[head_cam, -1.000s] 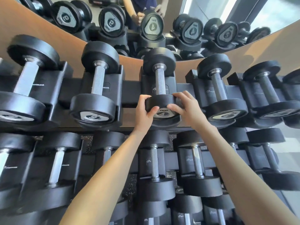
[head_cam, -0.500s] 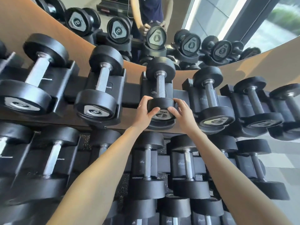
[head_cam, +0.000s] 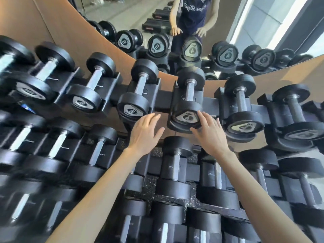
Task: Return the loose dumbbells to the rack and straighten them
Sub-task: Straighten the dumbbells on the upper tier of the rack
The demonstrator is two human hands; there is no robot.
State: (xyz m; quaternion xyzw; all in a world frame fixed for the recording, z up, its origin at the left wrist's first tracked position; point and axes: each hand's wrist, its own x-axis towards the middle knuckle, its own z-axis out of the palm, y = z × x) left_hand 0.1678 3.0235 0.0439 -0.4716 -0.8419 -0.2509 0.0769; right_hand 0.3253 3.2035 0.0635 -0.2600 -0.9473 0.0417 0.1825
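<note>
Dumbbell (head_cam: 187, 116) marked 4 rests racked, right hand (head_cam: 210, 135) touching, left hand (head_cam: 143, 134) apart.

The dumbbell marked 4 (head_cam: 188, 106) lies in the top row of the rack (head_cam: 163, 100), a mirror (head_cam: 133, 13) behind it.

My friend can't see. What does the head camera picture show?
Two open hands reach for a black dumbbell marked 4 lying in its cradle on the top row of the rack: the right hand is at its near end, the left hand just beside it, not touching. More dumbbells fill the rack, under a mirror.
</note>
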